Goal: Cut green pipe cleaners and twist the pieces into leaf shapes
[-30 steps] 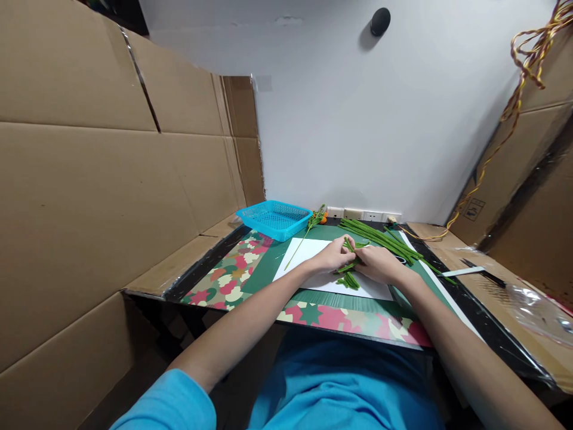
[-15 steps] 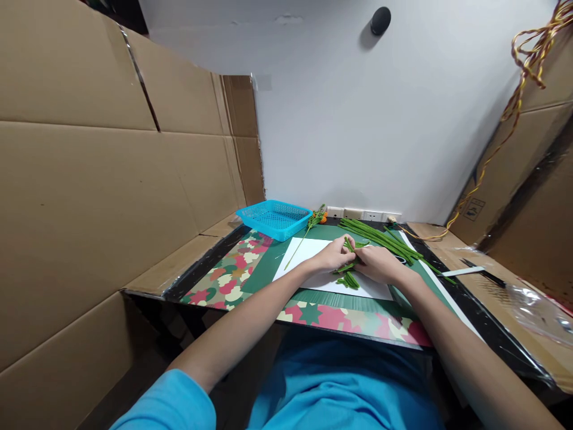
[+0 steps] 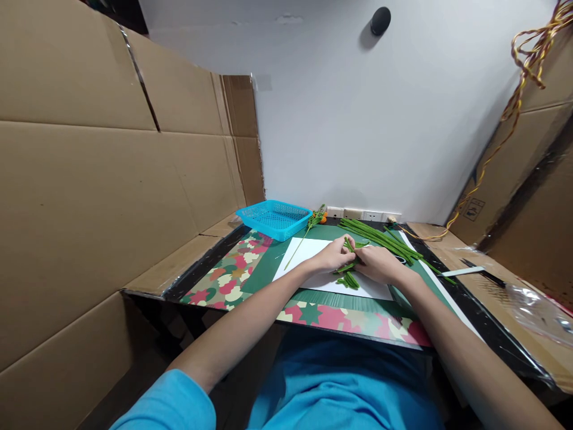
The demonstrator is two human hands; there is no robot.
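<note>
My left hand [image 3: 335,255] and my right hand [image 3: 376,263] meet over a white sheet of paper [image 3: 295,255]. Fingers of both are closed on a bent green pipe cleaner [image 3: 348,243], which pokes up between them. The fingertips and the grip itself are partly hidden. Just below, on the paper, lies a small group of short folded green pipe cleaners [image 3: 349,280]. A bundle of long green pipe cleaners [image 3: 376,234] lies behind my right hand. Next to that hand, the rim of a dark loop handle [image 3: 400,260] shows in part.
A blue plastic basket [image 3: 275,221] stands at the back left, beside an orange flower with a thin green stem [image 3: 316,217]. On the right are a white strip [image 3: 463,271], a dark pen-like tool [image 3: 492,278] and clear plastic packaging [image 3: 539,310]. Cardboard walls [image 3: 192,179] flank the table.
</note>
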